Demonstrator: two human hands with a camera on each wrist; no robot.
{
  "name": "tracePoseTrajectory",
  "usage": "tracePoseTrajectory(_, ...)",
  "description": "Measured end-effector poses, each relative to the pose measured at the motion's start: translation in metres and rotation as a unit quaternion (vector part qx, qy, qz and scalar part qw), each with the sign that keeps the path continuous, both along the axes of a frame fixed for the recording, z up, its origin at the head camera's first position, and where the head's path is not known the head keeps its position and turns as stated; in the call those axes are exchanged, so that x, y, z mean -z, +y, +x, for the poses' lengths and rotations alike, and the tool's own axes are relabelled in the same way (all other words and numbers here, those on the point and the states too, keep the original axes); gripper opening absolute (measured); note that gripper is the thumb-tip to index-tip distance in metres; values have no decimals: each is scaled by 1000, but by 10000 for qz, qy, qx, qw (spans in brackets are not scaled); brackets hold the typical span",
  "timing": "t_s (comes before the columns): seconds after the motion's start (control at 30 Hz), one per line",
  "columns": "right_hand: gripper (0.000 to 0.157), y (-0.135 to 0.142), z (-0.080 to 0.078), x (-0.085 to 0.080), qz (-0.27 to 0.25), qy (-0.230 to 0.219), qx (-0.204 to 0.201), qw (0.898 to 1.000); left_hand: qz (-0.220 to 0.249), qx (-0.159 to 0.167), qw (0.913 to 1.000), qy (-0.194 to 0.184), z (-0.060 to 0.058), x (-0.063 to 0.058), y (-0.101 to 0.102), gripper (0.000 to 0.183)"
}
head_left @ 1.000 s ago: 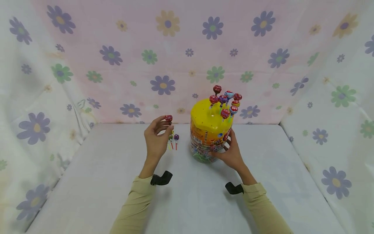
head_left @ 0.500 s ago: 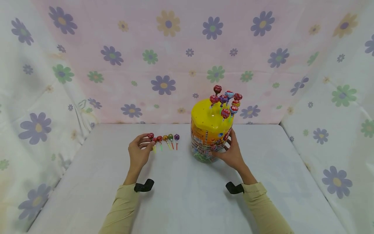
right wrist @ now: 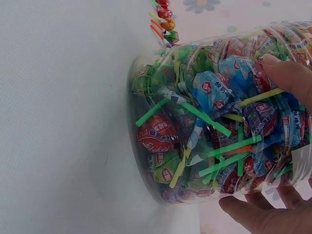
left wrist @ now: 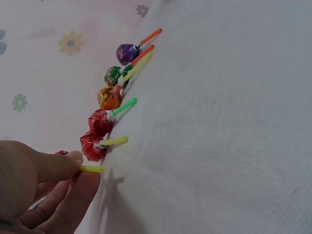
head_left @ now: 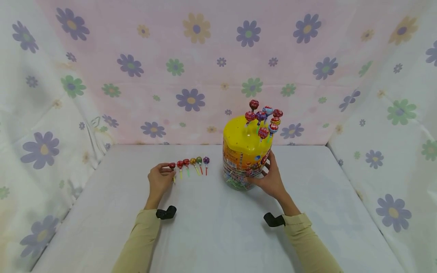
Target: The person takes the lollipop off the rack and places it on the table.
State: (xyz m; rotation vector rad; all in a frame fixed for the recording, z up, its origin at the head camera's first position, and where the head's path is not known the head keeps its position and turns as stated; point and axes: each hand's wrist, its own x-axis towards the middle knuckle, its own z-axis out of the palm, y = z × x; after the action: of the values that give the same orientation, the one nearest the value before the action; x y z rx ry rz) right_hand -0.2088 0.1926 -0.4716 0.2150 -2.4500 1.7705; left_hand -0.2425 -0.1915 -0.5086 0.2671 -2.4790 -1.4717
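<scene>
My left hand (head_left: 159, 181) pinches a dark red lollipop (head_left: 172, 165) at the left end of a row on the table; its yellow stick (left wrist: 92, 168) pokes out past the thumb in the left wrist view. Beside it lie a red lollipop with a yellow stick (left wrist: 92, 146), a red one with a green stick (left wrist: 100, 122), an orange one (left wrist: 109, 98), a green one (left wrist: 114, 75) and a purple one (left wrist: 127, 53). My right hand (head_left: 271, 181) grips the lower side of a clear jar (right wrist: 219, 122) full of wrapped lollipops, which stands upright under a yellow lid (head_left: 240, 132).
Several lollipops (head_left: 263, 132) stand upright in the lid, grouped toward its right side. The white table (head_left: 211, 227) stretches in front of the jar and to both sides. Behind it hangs a flowered cloth (head_left: 205, 76), with more cloth at the left and right.
My left hand has carried the dark red lollipop left from near the jar and lowered it to the row's left end. The right hand stays on the jar.
</scene>
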Motion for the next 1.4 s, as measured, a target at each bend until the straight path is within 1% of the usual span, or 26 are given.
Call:
tracePoseTrajectory(0.13,113,0,0,1,5,20,-11,10000,-146,-23,9999,-28,-6,5,-2,37)
tracePoseTrajectory(0.27,114,0,0,2,24,22,-26,10000,-305,-70,9995,24,-10,8,-4,37)
tracePoseTrajectory(0.43,114,0,1,2,44,0,-33,10000,-415,-78,9991,-3,-11,9,-4,37)
tracePoseTrajectory(0.6,115,0,1,2,44,46,-51,10000,-421,-40,9991,-37,-10,9,-3,37)
tracePoseTrajectory(0.77,114,1,2,2,-3,53,-85,9999,-587,85,9979,-276,-9,6,-5,42)
tracePoseTrajectory(0.93,114,2,1,2,-56,115,-121,9998,-690,325,9950,-638,-2,-3,-9,55)
tracePoseTrajectory(1.0,114,2,2,2,-69,124,-118,9998,-653,449,9947,-650,1,-9,-10,55)
tracePoseTrajectory(1.07,114,3,2,2,-62,114,-108,9999,-577,637,9952,-474,4,-16,-8,52)
tracePoseTrajectory(1.13,114,3,1,2,-48,93,-85,9999,-450,873,9951,-123,5,-28,-2,46)
tracePoseTrajectory(1.2,114,4,1,2,-39,87,-77,9999,-275,1149,9926,281,5,-43,10,40)
tracePoseTrajectory(1.3,114,3,1,1,-33,77,-84,9999,146,1642,9823,885,5,-72,33,32)
tracePoseTrajectory(1.37,113,2,1,0,-41,76,-92,9999,524,1968,9724,1141,6,-93,50,30)
tracePoseTrajectory(1.4,113,0,3,-5,-48,35,-96,9999,640,2117,9669,1273,7,-103,59,28)
